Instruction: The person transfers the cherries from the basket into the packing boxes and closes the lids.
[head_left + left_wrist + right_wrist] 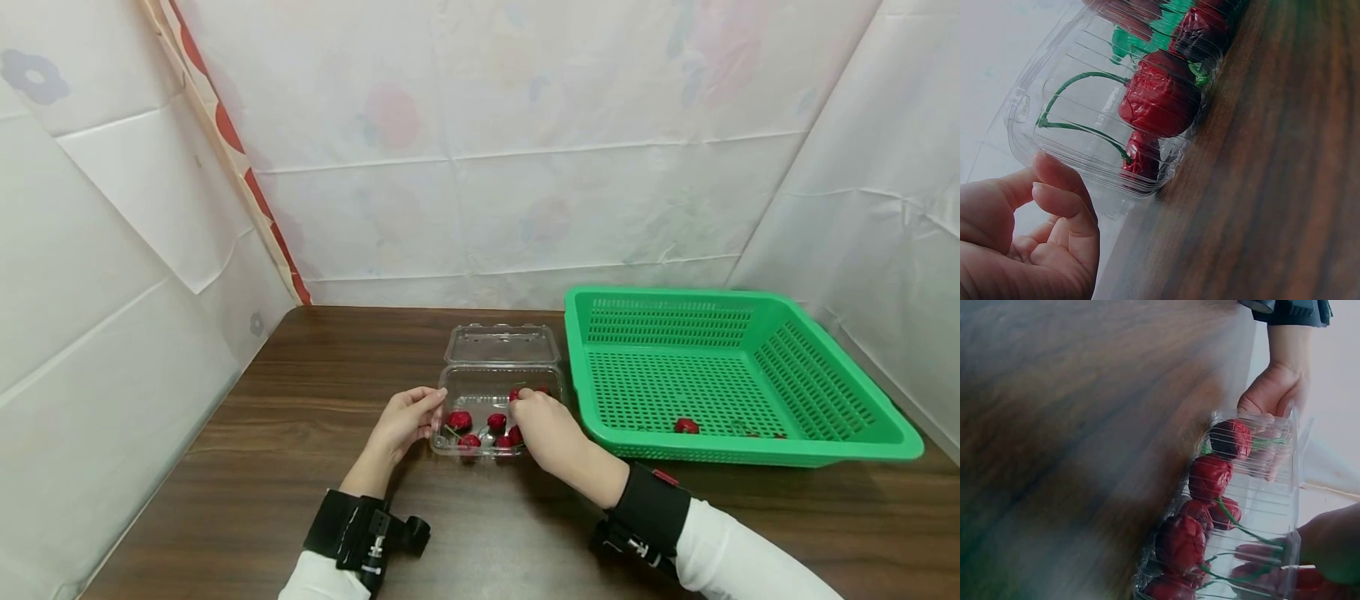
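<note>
A clear plastic clamshell box [480, 392] stands on the table with its lid [502, 343] folded back. Several wrinkled, dark red cherries [460, 421] with thin green stems lie inside, mostly toward the near side. At the box's left end, my left hand [405, 423] pinches the rim between thumb and fingers. My right hand [550, 429] reaches over the right side with its fingertips down in the box. A cherry [1309, 578] shows red at those curled fingers, partly hidden by the hand. Through the clear wall, a large cherry [1159, 94] sits beside a smaller one [1141, 155].
A green plastic basket [750, 450] with perforated sides stands just right of the box, with a red cherry [686, 425] and more red bits near its front wall. Brown wood-grain table [247, 467] lies beneath. White patterned sheets [480, 217] hang behind and at both sides.
</note>
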### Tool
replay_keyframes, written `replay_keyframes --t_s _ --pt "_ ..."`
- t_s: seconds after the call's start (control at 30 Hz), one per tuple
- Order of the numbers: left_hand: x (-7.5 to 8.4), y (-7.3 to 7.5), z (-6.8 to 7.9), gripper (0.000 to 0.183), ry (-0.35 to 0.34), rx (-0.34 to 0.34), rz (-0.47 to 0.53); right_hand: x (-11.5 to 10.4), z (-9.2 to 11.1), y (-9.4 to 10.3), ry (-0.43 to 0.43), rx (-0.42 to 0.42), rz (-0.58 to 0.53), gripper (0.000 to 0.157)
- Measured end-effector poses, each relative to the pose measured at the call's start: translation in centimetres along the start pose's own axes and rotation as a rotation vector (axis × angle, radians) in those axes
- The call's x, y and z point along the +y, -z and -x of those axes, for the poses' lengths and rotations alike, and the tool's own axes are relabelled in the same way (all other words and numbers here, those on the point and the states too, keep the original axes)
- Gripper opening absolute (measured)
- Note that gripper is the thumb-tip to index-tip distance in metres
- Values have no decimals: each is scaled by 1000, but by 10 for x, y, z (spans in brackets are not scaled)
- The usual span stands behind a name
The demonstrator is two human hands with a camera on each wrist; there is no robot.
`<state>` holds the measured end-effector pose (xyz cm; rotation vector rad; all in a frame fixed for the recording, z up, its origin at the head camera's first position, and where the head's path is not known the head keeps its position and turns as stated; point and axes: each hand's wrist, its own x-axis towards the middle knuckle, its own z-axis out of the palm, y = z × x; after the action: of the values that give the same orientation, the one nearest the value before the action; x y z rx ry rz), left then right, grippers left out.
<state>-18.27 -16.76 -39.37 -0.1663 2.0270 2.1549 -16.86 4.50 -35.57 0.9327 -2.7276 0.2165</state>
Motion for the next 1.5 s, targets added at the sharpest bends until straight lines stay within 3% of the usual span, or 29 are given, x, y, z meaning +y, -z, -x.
replay_keyframes --t_s 0.13,0.6,1.0,1.27,1.5 --pt "0 1 -1 25 3 -1 4 2 -1 0 1 6 -32 13" --pt "-1 1 -2 23 11 5 10 0 3 15 -2 44 -96 5" --pt "-1 1 -2 21 5 0 14 5 17 40 97 123 -188 4" --pt "-2 1 -2 19 2 -7 11 15 27 59 93 107 -255 4" --pt "-1 1 -2 19 4 -5 9 31 36 74 82 32 -317 6"
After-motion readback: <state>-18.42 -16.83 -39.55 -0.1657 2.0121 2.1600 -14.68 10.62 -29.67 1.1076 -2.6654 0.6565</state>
